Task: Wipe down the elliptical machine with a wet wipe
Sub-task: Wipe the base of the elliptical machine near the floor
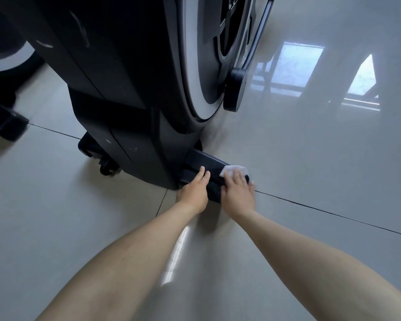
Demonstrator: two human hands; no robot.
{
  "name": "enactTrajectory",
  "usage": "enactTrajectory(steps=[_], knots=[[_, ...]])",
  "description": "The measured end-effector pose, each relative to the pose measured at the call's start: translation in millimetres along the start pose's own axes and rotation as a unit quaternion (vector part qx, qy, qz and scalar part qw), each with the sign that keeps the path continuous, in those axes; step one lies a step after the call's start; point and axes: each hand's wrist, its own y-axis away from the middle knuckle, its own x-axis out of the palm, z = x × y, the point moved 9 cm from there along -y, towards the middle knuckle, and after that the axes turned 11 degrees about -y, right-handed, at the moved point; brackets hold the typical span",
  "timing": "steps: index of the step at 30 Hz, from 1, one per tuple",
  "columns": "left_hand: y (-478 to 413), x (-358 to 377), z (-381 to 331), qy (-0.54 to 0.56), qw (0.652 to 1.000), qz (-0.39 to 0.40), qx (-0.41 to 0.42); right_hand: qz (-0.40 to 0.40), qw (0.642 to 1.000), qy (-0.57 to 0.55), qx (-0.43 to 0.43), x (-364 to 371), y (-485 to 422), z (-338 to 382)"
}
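Head view, low beside the elliptical machine (116, 89). We see both bare forearms reaching forward to the black base bar (202, 162) that juts from the foot of the machine onto the pale tiled floor (310, 158). The right hand (237, 193) lies palm down on the outer end of the bar, fingers extended and spread, pressing the white wet wipe (235, 169) flat against the bar's top; the wipe shows just beyond the fingertips and is otherwise covered by them. We read this hand as released, pressing rather than clutching. Just beside it, nearer the machine's body, the left hand (193, 193) rests on the same bar with straight fingers, holding nothing. Beyond the left hand, a small transport wheel (107, 169) sits under the housing; above and beyond the right hand hang the grey-rimmed flywheel (202, 107) and the black crank arm (235, 89)
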Motion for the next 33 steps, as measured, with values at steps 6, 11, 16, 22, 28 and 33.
enactTrajectory(steps=[6, 11, 16, 22, 28, 33], knots=[[-1.1, 0.9, 0.2, -0.006, 1.0, 0.008, 0.003, 0.018, 0.999, -0.02, 0.032, 2.9, -8.8, 9.8], [1.1, -3.4, -1.6, -0.003, 1.0, 0.015, 0.017, 0.061, 0.997, -0.025, -0.045, 8.9, -14.0, 33.4], [5.1, 0.3, -6.4, -0.021, 0.999, 0.027, 0.0, -0.055, 0.994, -0.049, 0.075, -11.7, 7.3, -14.2], [5.3, 5.5, -10.5, -0.034, 0.999, 0.028, 0.006, 0.028, 0.998, -0.059, 0.024, 5.4, 19.5, 13.2], [7.1, 4.7, -10.9, -0.047, 0.998, 0.034, 0.006, 0.015, 1.0, -0.021, -0.015, 1.6, 30.3, 5.5], [10.0, 7.0, -12.0, -0.064, 0.997, 0.035, 0.012, -0.018, 0.999, 0.01, 0.034, 0.8, 39.1, -7.2]])
